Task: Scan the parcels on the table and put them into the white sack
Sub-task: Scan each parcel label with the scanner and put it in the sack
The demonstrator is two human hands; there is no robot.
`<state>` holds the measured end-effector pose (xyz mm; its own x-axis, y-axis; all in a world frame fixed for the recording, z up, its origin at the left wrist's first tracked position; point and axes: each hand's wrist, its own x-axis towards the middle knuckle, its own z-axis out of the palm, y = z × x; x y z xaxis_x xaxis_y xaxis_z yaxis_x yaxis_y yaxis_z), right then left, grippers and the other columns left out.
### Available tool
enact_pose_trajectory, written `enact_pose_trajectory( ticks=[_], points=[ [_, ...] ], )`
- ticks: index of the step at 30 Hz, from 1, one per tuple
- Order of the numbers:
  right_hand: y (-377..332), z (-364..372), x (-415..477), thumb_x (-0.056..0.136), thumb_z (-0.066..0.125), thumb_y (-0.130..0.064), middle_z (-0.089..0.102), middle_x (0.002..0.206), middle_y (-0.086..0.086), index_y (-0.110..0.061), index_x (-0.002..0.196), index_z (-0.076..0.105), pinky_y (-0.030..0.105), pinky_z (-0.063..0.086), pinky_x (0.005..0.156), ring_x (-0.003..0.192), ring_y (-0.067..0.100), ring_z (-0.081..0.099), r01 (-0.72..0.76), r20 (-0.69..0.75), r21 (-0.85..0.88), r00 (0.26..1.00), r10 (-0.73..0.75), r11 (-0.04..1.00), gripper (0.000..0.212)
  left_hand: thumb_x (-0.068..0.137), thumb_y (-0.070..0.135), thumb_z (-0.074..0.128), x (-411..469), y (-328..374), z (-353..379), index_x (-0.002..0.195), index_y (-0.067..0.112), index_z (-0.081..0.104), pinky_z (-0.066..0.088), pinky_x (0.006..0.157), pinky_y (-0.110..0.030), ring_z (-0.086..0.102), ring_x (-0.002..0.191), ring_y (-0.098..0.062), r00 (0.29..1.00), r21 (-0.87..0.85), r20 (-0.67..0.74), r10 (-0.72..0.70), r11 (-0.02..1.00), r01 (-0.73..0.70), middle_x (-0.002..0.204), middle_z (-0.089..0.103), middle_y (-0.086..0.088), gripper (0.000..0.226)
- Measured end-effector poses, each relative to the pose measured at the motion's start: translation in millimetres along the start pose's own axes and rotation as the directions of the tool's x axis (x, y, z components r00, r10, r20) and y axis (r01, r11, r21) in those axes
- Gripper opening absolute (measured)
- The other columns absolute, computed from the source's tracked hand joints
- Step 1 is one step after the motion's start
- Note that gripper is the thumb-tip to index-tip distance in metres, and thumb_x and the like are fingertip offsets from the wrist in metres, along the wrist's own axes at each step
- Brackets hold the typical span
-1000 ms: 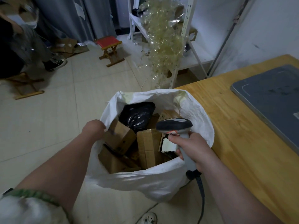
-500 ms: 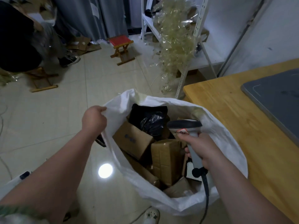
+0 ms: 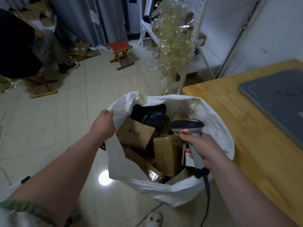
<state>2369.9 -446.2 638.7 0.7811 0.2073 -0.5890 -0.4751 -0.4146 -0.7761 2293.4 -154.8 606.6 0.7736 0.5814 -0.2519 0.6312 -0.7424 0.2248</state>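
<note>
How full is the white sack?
Mostly full: brown cardboard boxes and a black plastic parcel nearly fill the white woven sack.

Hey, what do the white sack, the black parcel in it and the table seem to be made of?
White sack: probably woven plastic, matte; it holds stiff creases. Black parcel: glossy plastic film, crinkled with bright highlights. Table: wood or wood veneer, smooth yellowish finish with visible grain.

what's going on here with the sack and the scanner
A person is bagging parcels. Their left hand grips the rim of the white sack, holding it open on the floor beside the wooden table. Their right hand holds a barcode scanner over the sack's mouth. Cardboard boxes and a black plastic-wrapped parcel already lie inside. A grey mat lies on the part of the table in view.
</note>
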Motion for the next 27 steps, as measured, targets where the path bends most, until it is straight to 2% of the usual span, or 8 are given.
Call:
enact_pose_trajectory(
  ticks=[3, 7, 11, 14, 17, 21, 23, 27],
  points=[
    [2, -4, -6, 0.085, 0.073, -0.029, 0.063, 0.091, 0.008, -0.010, 0.114, 0.061, 0.031, 0.047, 0.060, 0.076, 0.021, 0.060, 0.002, -0.016, 0.003, 1.000, -0.002, 1.000, 0.037, 0.088, 0.005, 0.054, -3, 4, -1, 0.138, 0.009, 0.043, 0.048, 0.092, -0.041, 0.048, 0.118, -0.037, 0.998, 0.028, 0.055, -0.043, 0.999, 0.041, 0.143, 0.026, -0.016, 0.052],
    [5, -12, -15, 0.085, 0.073, -0.027, 0.062, 0.085, 0.009, -0.010, 0.107, 0.062, 0.032, 0.047, 0.062, 0.075, 0.023, 0.059, 0.008, -0.036, 0.024, 0.999, -0.007, 1.000, 0.030, 0.089, 0.016, 0.055, -10, 21, -4, 0.130, 0.018, 0.050, 0.041, 0.091, -0.042, 0.034, 0.122, -0.036, 1.000, 0.184, -0.007, -0.011, 0.983, 0.013, 0.139, 0.029, -0.012, 0.042],
    [7, -28, -25, 0.084, 0.073, -0.027, 0.064, 0.091, 0.007, -0.011, 0.105, 0.062, 0.031, 0.048, 0.062, 0.077, 0.023, 0.061, 0.014, -0.063, 0.051, 0.998, -0.010, 0.999, 0.028, 0.089, 0.019, 0.055, -10, 54, -6, 0.137, 0.022, 0.049, 0.037, 0.100, -0.042, 0.034, 0.128, -0.033, 0.992, 0.202, 0.061, 0.106, 0.972, -0.116, 0.138, 0.041, -0.011, 0.048],
    [10, -49, -37, 0.085, 0.073, -0.023, 0.063, 0.084, 0.009, -0.006, 0.103, 0.065, 0.027, 0.045, 0.054, 0.065, 0.019, 0.058, 0.023, -0.076, 0.120, 0.997, -0.014, 0.992, 0.026, 0.089, 0.020, 0.057, -14, 90, -7, 0.133, 0.022, 0.054, 0.039, 0.089, -0.033, 0.049, 0.118, -0.031, 0.960, 0.177, 0.103, 0.259, 0.945, -0.274, 0.127, 0.056, -0.010, 0.044],
    [17, -78, -53, 0.087, 0.071, -0.020, 0.063, 0.081, 0.010, -0.004, 0.100, 0.065, 0.027, 0.042, 0.053, 0.058, 0.017, 0.055, 0.044, -0.118, 0.178, 0.993, -0.023, 0.983, 0.021, 0.094, 0.019, 0.052, -28, 138, -8, 0.134, 0.019, 0.055, 0.043, 0.085, -0.030, 0.056, 0.113, -0.027, 0.901, 0.102, 0.145, 0.409, 0.900, -0.424, 0.125, 0.061, -0.007, 0.040],
    [37, -130, -79, 0.086, 0.072, -0.022, 0.067, 0.078, 0.008, -0.006, 0.100, 0.067, 0.028, 0.045, 0.054, 0.057, 0.016, 0.056, 0.081, -0.214, 0.215, 0.976, -0.034, 0.973, 0.022, 0.094, 0.015, 0.050, -56, 217, 3, 0.121, 0.015, 0.064, 0.045, 0.087, -0.031, 0.060, 0.105, -0.024, 0.781, 0.016, 0.121, 0.613, 0.785, -0.619, 0.117, 0.067, -0.007, 0.030],
    [51, -160, -97, 0.086, 0.071, -0.023, 0.066, 0.076, 0.008, -0.008, 0.100, 0.067, 0.027, 0.045, 0.054, 0.057, 0.015, 0.055, 0.097, -0.271, 0.252, 0.962, -0.026, 0.963, 0.021, 0.093, 0.018, 0.054, -78, 263, 10, 0.128, 0.019, 0.060, 0.044, 0.089, -0.026, 0.060, 0.108, -0.020, 0.724, -0.081, 0.115, 0.680, 0.733, -0.675, 0.119, 0.066, -0.002, 0.035],
    [87, -223, -142, 0.086, 0.071, -0.023, 0.064, 0.070, 0.007, -0.006, 0.098, 0.067, 0.026, 0.043, 0.051, 0.053, 0.014, 0.054, 0.133, -0.411, 0.329, 0.912, 0.015, 0.935, 0.021, 0.094, 0.019, 0.056, -144, 356, 28, 0.132, 0.019, 0.057, 0.040, 0.091, -0.024, 0.058, 0.111, -0.018, 0.554, -0.225, 0.152, 0.818, 0.575, -0.787, 0.122, 0.063, -0.001, 0.038]
  ],
)
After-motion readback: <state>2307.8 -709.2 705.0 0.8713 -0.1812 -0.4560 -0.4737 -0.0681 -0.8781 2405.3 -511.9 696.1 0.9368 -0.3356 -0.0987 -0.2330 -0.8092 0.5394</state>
